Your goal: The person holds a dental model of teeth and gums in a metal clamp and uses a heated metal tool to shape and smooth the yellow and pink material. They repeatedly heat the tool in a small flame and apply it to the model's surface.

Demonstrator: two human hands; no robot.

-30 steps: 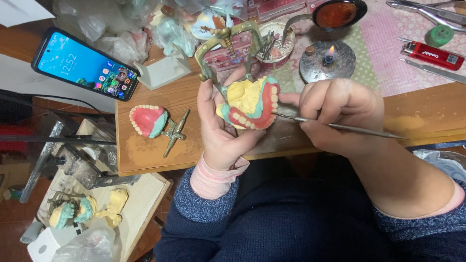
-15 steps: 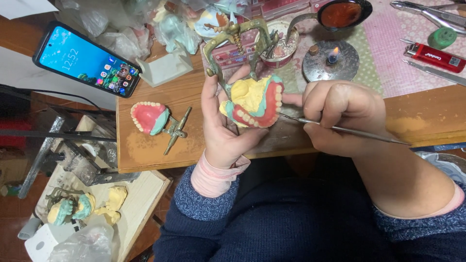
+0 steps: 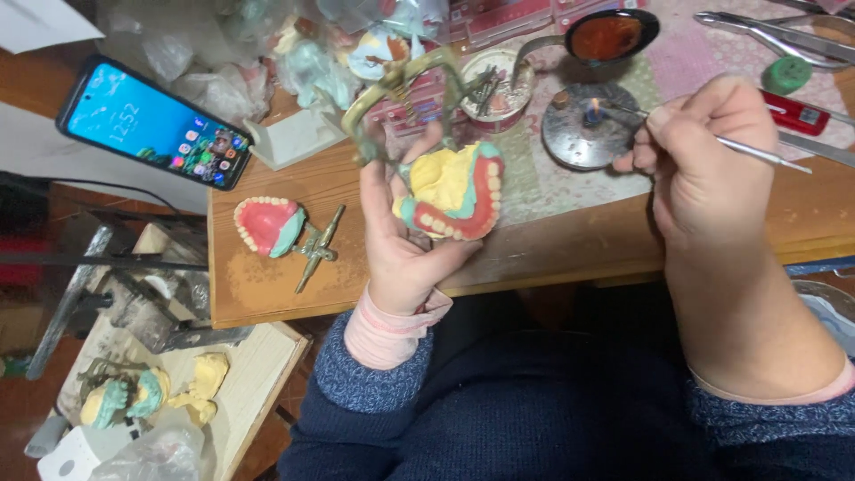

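My left hand (image 3: 401,240) holds a denture model (image 3: 450,191) upright: yellow plaster, red wax gum and a row of white teeth, mounted on a brass articulator frame (image 3: 396,85). My right hand (image 3: 699,160) grips a thin metal wax tool (image 3: 757,153) like a pen. Its tip reaches over the small flame of a round metal burner (image 3: 588,134) on the bench. The two hands are apart.
A second denture with red gum (image 3: 267,224) and a brass fitting (image 3: 316,248) lie on the wooden board. A lit phone (image 3: 151,125), a spoon of red wax (image 3: 610,37), pliers (image 3: 784,31), a red lighter (image 3: 795,113) and plaster models (image 3: 120,401) on a lower shelf surround them.
My right hand has pulled the tool away from the denture and moved it up and right to the burner flame. The left hand keeps the model in place.
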